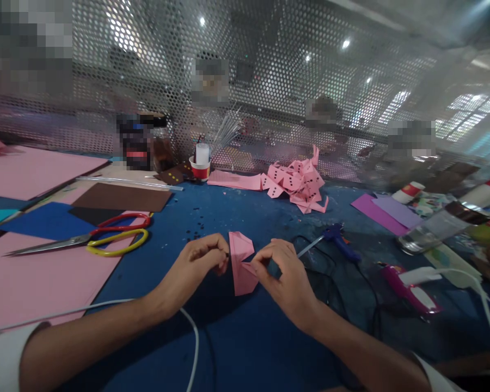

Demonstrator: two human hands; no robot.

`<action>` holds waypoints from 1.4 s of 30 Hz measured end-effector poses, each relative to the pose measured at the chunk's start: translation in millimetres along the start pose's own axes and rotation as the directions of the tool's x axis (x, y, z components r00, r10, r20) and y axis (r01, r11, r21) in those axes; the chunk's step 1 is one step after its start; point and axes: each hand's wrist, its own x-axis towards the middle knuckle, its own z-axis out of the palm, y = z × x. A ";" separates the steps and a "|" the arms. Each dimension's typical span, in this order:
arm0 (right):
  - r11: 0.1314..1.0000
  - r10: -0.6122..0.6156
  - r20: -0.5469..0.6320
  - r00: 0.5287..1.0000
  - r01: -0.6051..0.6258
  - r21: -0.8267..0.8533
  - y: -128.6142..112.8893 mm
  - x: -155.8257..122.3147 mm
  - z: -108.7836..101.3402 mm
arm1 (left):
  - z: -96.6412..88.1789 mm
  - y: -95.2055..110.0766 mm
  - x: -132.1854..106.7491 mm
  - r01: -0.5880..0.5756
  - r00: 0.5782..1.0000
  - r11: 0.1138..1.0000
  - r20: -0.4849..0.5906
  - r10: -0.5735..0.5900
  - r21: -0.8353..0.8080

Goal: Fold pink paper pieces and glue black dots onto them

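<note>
Both my hands meet at a small folded piece of pink paper (240, 264) above the blue table (237, 337). My left hand (202, 260) pinches its left edge with curled fingers. My right hand (281, 272) pinches a fold on its right side between thumb and fingertips. The paper stands roughly upright between the two hands, creased into angled flaps.
Scissors with red and yellow handles (106, 235) lie at left on pink and blue card sheets (41, 272). A heap of punched pink paper strips (298, 185) lies behind. A blue glue gun (338, 239), a pink glue gun (408, 288), cables and a small cup (200, 166) surround the hands.
</note>
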 end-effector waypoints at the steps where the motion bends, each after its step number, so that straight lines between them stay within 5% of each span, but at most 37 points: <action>1: 1.000 0.002 -0.001 1.000 -0.002 0.006 0.1 -0.1 -0.1 | -3.6 -1.8 3.1 -0.009 1.000 1.000 -0.025 0.009 0.023; 8: 0.999 -0.047 -0.016 0.999 0.046 -0.004 0.4 2.3 -5.2 | -26.0 -19.1 25.7 0.009 0.989 0.937 -0.138 0.042 0.348; 14: 0.997 -0.040 0.023 0.999 0.042 -0.072 0.9 11.1 -16.0 | -32.1 -24.7 32.5 0.008 0.972 0.799 -0.191 0.134 0.601; 21: 0.971 -0.032 0.090 0.995 0.052 -0.235 20.3 45.5 -24.8 | -35.7 -28.8 35.1 -0.006 0.970 0.708 -0.167 0.176 0.707; 32: 0.900 0.054 0.116 0.992 0.002 -0.436 70.2 77.9 1.7 | -38.4 -31.0 37.6 -0.008 0.962 0.612 -0.161 0.221 0.791; 38: 0.902 0.064 0.083 0.994 -0.022 -0.432 63.6 66.8 -12.9 | -37.1 -28.2 36.2 0.010 0.963 0.595 -0.169 0.212 0.804; 42: 0.952 0.027 0.199 0.980 0.036 -0.305 36.9 47.9 -20.3 | -37.5 -30.0 36.1 -0.033 0.962 0.600 -0.138 0.237 0.799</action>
